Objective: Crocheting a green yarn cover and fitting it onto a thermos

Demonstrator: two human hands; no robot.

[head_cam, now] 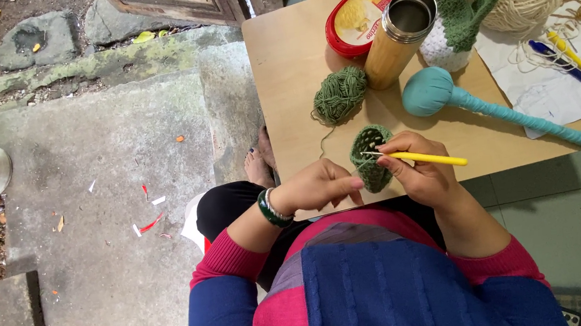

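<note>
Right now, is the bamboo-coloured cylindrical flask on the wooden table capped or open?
Open. The bamboo-coloured cylindrical flask stands upright with no cap on it; its metal rim and dark hollow inside show from above. Whether it holds liquid cannot be told.

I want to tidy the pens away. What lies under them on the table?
The yellow pen and blue pen lie on a white paper sheet, which rests on the wooden table. Cream cord strands also cross the sheet. Whatever is beneath the paper is covered.
</note>
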